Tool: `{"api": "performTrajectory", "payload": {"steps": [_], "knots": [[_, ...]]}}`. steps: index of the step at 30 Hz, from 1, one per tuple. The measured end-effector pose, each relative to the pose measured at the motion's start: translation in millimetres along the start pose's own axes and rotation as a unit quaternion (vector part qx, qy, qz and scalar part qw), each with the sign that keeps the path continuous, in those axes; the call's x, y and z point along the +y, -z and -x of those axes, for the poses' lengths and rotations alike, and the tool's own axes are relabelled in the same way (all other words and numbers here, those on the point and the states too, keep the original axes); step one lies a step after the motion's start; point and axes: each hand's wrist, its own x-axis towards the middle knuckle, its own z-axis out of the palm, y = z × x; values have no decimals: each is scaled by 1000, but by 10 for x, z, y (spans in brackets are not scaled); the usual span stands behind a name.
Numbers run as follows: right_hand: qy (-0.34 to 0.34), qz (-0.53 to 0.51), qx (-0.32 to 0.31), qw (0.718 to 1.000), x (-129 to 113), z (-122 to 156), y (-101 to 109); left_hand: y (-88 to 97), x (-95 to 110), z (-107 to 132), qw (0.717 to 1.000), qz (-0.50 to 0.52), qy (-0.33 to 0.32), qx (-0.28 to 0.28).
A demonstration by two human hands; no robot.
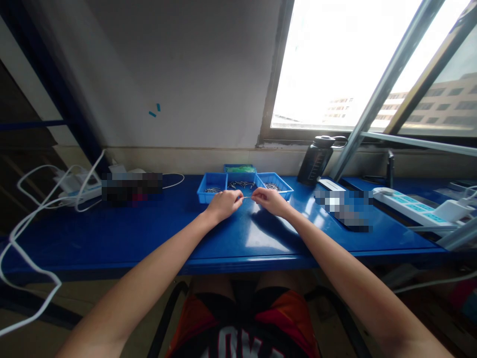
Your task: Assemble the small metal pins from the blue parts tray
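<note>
My left hand (225,205) is closed in a pinch above the blue table, just in front of the bins. Facing it, my right hand (271,200) pinches too. A small, thin, light-coloured rod-like piece (247,197) spans the short gap between their fingertips; its exact kind is too small to tell. Behind my left hand stands a blue bin (201,195) with small metal parts. The middle bin holds dark, thin metal pieces (240,185). Behind my right hand, another blue bin (289,190) contains small shiny parts.
A fourth blue bin (228,167) with green material stands at the back. To the right are a black bottle (316,160), a blurred-out item (345,209) and a power strip (413,206). White cables (32,219) and another blurred item (130,186) lie left on the blue table (149,238).
</note>
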Motion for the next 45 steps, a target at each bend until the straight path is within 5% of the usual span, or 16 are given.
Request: {"api": "performTrajectory", "payload": {"steps": [7, 16, 27, 33, 45], "knots": [[27, -64, -29, 997, -112, 22, -19, -37, -1, 10, 997, 29, -11, -64], [41, -44, -26, 998, -166, 51, -6, -44, -13, 4, 996, 40, -26, -81], [28, 52, 21, 998, -80, 18, 20, 15, 9, 11, 996, 85, -1, -22], [30, 66, -43, 996, -68, 34, 3, 58, 44, 9, 992, 120, -19, 24], [41, 36, -91, 994, -101, 54, -30, 79, 127, 42, 986, 145, -85, -21]]}}
